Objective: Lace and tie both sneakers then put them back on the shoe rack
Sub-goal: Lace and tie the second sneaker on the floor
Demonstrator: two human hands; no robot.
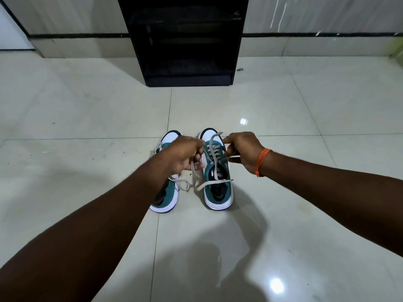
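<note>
Two teal and white sneakers stand side by side on the floor, toes pointing away from me. The right sneaker [219, 188] has a grey lace [212, 150] threaded through several eyelets. My left hand [185, 154] grips one end of that lace on the shoe's left side. My right hand [242, 149] pinches the other end on its right side. The left sneaker [166, 197] is largely hidden under my left forearm; a loose pale lace [182, 182] lies over it. The black shoe rack [185, 40] stands ahead against the wall.
Glossy white floor tiles [87, 110] spread out around the shoes on every side. A pale wall with a dark stripe [76, 35] runs behind the rack. An orange thread [260, 159] circles my right wrist.
</note>
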